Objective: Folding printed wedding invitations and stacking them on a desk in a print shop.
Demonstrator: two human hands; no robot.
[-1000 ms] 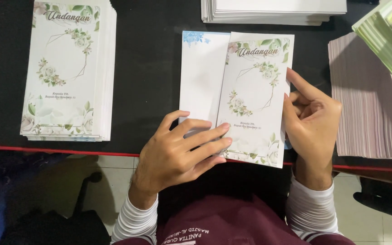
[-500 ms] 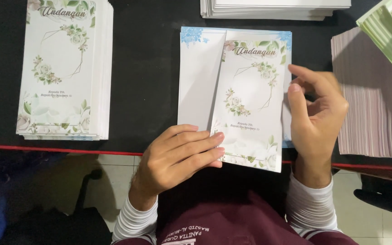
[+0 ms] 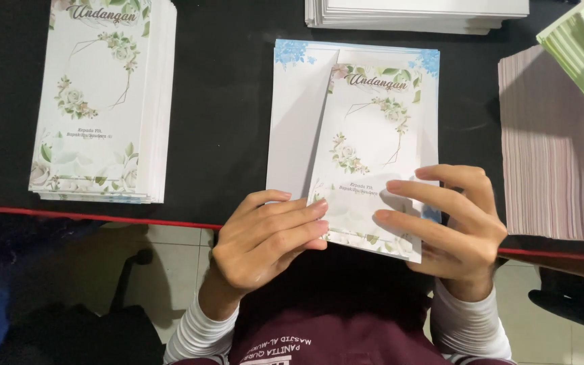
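A folded white card (image 3: 366, 142) with green floral print and blue corner flowers lies on the black table (image 3: 224, 101), its lower edge hanging over the front edge. Its right flap is folded in over the left panel. My left hand (image 3: 265, 240) grips the card's lower left corner, fingers on top. My right hand (image 3: 447, 223) holds the lower right corner, fingers spread flat on the front flap.
A stack of the same floral cards (image 3: 103, 94) sits at the left. A pile of white sheets (image 3: 414, 13) lies at the far edge. At the right are a pinkish paper stack (image 3: 555, 149) and green-edged sheets (image 3: 582, 54).
The card's flap has swung further over the left panel. My right hand moved from the card's right edge down onto its lower right corner; my left hand shifted slightly right.
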